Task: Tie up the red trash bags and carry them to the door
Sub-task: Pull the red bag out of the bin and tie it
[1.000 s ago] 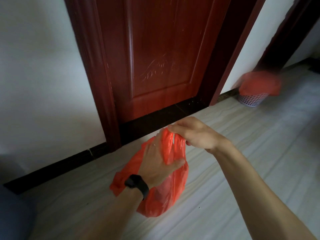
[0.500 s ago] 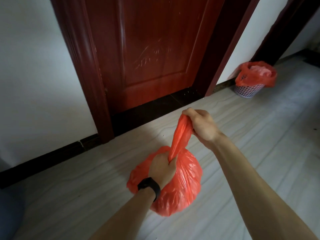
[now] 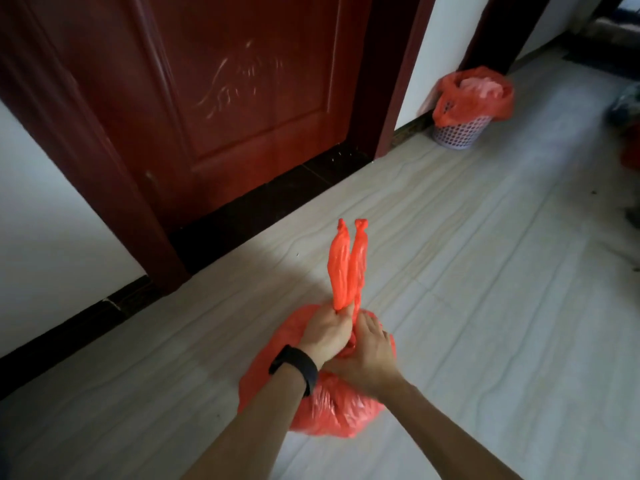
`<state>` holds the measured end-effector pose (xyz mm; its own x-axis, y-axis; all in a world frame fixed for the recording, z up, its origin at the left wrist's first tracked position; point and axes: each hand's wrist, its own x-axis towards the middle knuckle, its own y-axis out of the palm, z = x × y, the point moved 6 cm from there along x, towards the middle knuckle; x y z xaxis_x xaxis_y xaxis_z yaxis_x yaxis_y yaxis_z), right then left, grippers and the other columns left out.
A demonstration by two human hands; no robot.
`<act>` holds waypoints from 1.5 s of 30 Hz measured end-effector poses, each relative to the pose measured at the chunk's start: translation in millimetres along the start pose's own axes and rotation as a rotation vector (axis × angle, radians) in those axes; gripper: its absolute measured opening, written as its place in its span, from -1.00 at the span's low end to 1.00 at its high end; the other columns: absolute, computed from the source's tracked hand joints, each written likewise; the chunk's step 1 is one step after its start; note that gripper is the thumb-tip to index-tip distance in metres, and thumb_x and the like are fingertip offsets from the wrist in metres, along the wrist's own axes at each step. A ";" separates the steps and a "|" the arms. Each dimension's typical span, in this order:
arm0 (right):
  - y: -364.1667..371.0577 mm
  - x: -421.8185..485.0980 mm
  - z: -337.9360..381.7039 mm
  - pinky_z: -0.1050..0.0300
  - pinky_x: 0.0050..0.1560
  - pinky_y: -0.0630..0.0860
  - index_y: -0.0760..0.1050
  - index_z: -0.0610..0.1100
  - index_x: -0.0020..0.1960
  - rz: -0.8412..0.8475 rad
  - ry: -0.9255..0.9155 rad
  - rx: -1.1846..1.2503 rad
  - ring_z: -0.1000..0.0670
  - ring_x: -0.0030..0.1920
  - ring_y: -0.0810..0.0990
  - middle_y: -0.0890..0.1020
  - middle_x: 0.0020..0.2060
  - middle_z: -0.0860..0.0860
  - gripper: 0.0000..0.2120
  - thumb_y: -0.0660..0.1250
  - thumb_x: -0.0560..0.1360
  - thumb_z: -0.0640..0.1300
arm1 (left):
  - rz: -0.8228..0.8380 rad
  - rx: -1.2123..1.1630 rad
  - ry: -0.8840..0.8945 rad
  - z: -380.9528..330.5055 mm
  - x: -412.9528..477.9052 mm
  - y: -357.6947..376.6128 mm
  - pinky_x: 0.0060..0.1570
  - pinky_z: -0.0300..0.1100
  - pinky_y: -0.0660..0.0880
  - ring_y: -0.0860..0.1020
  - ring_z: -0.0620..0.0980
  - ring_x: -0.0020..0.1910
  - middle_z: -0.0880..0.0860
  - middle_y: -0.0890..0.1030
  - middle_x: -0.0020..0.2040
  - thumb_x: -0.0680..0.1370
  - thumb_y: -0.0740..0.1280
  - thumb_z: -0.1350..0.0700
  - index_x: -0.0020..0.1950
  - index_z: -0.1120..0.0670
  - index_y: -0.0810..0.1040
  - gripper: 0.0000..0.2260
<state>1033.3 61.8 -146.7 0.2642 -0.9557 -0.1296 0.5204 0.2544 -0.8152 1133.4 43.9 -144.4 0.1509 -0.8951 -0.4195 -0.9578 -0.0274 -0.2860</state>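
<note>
Red crinkly trash bag [image 3: 332,410], bulging, on floor [image 3: 485,306] near the door [image 3: 225,98]. At its neck left hand [image 3: 323,332] and right hand [image 3: 367,351] each clench one twisted ear [image 3: 341,268], ears pointing toward door. Second red bag [image 3: 450,105] lines basket [image 3: 460,133] right of door.

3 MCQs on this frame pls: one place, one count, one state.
1. Relative to the door, the basket stands:
A. to its left
B. straight in front of it
C. to its right, by the wall

2. Twisted ends sticking up above the left hand and right hand:
A. one
B. two
C. three

3. The liner in the basket is:
A. open at the top
B. knotted shut
C. lying flat on the floor

Answers:
1 C: it sits past the frame's right side, against the white wall.
2 B: two red twists rise side by side from the red bag.
3 A: its mouth folds over the rim, contents showing.
</note>
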 end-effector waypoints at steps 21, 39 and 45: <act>24.4 8.9 -1.3 -0.11 0.07 0.64 0.65 -0.15 -0.03 0.174 0.341 0.649 -0.07 -0.08 0.69 0.72 -0.13 -0.09 -0.72 0.38 0.45 0.06 | -0.164 0.837 0.405 47.5 -37.3 -31.2 0.30 -0.01 0.32 0.43 0.01 0.33 -0.07 0.52 0.31 0.33 0.10 -0.58 0.36 -0.16 0.41 -0.24; 4.5 -22.8 -2.3 0.08 -0.01 0.51 0.50 -0.06 0.06 -0.383 0.156 0.575 0.05 -0.13 0.60 0.59 -0.14 0.12 -0.75 0.09 0.52 -0.05 | -0.290 0.207 0.282 40.7 -22.9 -35.4 -0.14 0.02 0.43 0.59 0.24 -0.18 0.26 0.63 -0.20 0.58 0.19 0.06 -0.24 0.15 0.54 -0.73; 4.2 -26.0 -12.6 -0.14 -0.09 0.53 0.48 -0.17 0.12 -0.374 0.223 0.485 -0.13 -0.21 0.58 0.62 -0.22 -0.07 -0.62 0.06 0.50 0.03 | -0.266 0.040 0.056 59.0 -37.3 -32.7 0.04 0.08 0.51 0.59 0.27 0.02 0.27 0.64 -0.03 0.65 0.14 -0.01 0.02 0.25 0.58 -0.64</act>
<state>1018.3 85.8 -153.8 -0.1535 -0.9872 -0.0435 0.8659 -0.1131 -0.4873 1173.6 104.4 -170.3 0.3809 -0.8820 -0.2774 -0.8757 -0.2479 -0.4144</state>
